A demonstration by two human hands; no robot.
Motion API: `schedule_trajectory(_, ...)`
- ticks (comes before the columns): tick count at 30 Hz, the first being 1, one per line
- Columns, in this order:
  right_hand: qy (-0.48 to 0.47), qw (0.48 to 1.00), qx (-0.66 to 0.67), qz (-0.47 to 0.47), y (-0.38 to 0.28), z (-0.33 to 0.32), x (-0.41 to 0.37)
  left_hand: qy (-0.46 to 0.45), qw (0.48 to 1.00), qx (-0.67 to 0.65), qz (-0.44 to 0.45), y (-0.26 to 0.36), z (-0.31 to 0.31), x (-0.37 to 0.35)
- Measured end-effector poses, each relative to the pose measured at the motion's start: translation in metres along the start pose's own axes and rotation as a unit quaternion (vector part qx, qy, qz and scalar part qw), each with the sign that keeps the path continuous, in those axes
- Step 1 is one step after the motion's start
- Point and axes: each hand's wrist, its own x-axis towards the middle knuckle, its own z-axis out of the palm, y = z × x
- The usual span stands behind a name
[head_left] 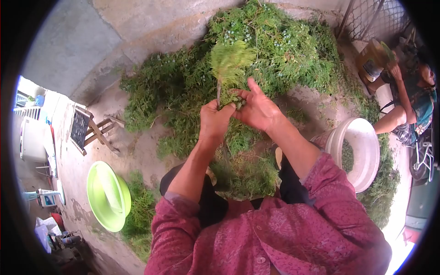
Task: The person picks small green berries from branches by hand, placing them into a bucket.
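Observation:
My left hand [214, 120] is closed around the stem of a leafy evergreen sprig [233, 58], whose feathery top is blurred and points away from me. My right hand [260, 110] meets it at the fingertips, palm turned up and thumb stretched out. Its curled fingers hold a small cluster of green cones [239, 103] beside the left thumb. Beyond and below both hands spreads a big heap of cut evergreen branches [284, 50], dotted with pale bluish cones.
To my right a white bucket [364, 169] leans with small green pieces inside. A lime-green basin [95, 197] holding a strainer [109, 188] is at left, near a folding stool [94, 130]. Another person [403, 101] sits at far right by a yellowish bucket [372, 59].

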Motion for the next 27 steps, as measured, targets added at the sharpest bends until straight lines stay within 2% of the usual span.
schedule_trajectory(2, -0.009, 1.000, -0.029, -0.003, -0.001, -0.003, -0.001, -0.004, 0.998, -0.058, -0.014, 0.006, -0.003, 0.001)
schedule_trajectory(4, -0.020, 0.992, -0.118, -0.037, 0.003, 0.001, -0.009, 0.001, 0.997, -0.069, -0.035, 0.006, -0.007, 0.002)
schedule_trajectory(7, 0.011, 0.988, -0.153, -0.006, 0.007, -0.004, -0.006, 0.003, 0.995, -0.083, -0.054, 0.007, -0.009, 0.002)
schedule_trajectory(11, 0.037, 0.987, -0.156, -0.017, 0.002, -0.009, -0.010, -0.013, 0.990, -0.121, -0.066, 0.007, -0.012, 0.002)
schedule_trajectory(13, -0.008, 0.993, -0.101, -0.061, -0.016, -0.020, -0.016, -0.033, 0.985, -0.154, -0.068, 0.013, -0.019, 0.001)
schedule_trajectory(15, -0.042, 0.984, -0.091, -0.150, -0.047, -0.023, -0.050, -0.048, 0.978, -0.191, -0.071, 0.020, -0.027, 0.003)
schedule_trajectory(16, -0.037, 0.974, -0.068, -0.212, -0.059, -0.019, -0.076, -0.078, 0.972, -0.212, -0.070, 0.023, -0.032, 0.004)
schedule_trajectory(17, 0.010, 0.959, -0.090, -0.269, -0.073, -0.019, -0.107, -0.107, 0.964, -0.232, -0.070, 0.027, -0.036, 0.003)
schedule_trajectory(18, 0.109, 0.916, -0.119, -0.368, -0.084, -0.029, -0.137, -0.119, 0.962, -0.239, -0.061, 0.033, -0.039, 0.001)
schedule_trajectory(19, 0.070, 0.892, -0.216, -0.392, -0.116, -0.077, -0.166, -0.117, 0.961, -0.244, -0.062, 0.037, -0.041, 0.000)
schedule_trajectory(21, 0.236, 0.795, -0.256, -0.496, -0.144, -0.140, -0.235, -0.141, 0.956, -0.256, -0.040, 0.045, -0.046, -0.002)
schedule_trajectory(22, 0.368, 0.726, -0.331, -0.477, -0.150, -0.161, -0.260, -0.160, 0.951, -0.264, -0.025, 0.048, -0.050, -0.002)
schedule_trajectory(23, 0.492, 0.635, -0.395, -0.445, -0.151, -0.178, -0.282, -0.161, 0.950, -0.266, -0.026, 0.051, -0.052, -0.001)
schedule_trajectory(24, 0.561, 0.474, -0.593, -0.330, -0.148, -0.194, -0.302, -0.164, 0.950, -0.265, -0.015, 0.054, -0.054, -0.001)
schedule_trajectory(25, 0.583, 0.274, -0.742, -0.186, -0.143, -0.211, -0.318, -0.167, 0.950, -0.264, -0.003, 0.058, -0.054, -0.003)
schedule_trajectory(26, 0.582, 0.043, -0.800, -0.140, -0.129, -0.215, -0.319, -0.183, 0.947, -0.266, 0.011, 0.061, -0.055, -0.005)
schedule_trajectory(27, 0.580, 0.041, -0.801, -0.143, -0.136, -0.213, -0.316, -0.181, 0.946, -0.268, 0.014, 0.064, -0.057, -0.004)
